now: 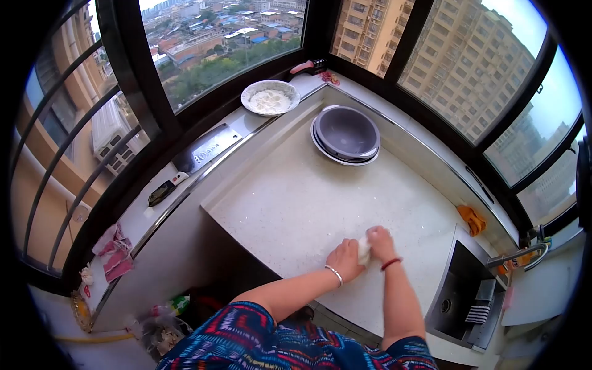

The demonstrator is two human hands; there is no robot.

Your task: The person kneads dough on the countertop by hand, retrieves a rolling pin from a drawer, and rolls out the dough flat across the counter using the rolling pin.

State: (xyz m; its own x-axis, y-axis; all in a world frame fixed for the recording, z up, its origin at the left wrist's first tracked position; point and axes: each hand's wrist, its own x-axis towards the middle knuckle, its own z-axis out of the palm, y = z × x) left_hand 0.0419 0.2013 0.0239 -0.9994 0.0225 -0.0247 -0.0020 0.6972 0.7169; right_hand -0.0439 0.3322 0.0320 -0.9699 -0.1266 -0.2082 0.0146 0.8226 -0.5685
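Pale lump, probably dough, on the bench between left hand and right hand; both hands' fingers grasp it, long axis unclear.

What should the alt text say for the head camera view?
A left hand with a silver bracelet and a right hand with a red one hold a pale, dough-like lump on a white countertop. Beyond are stacked round bowls, the top one grey; a white bowl of white powder sits on the window ledge.
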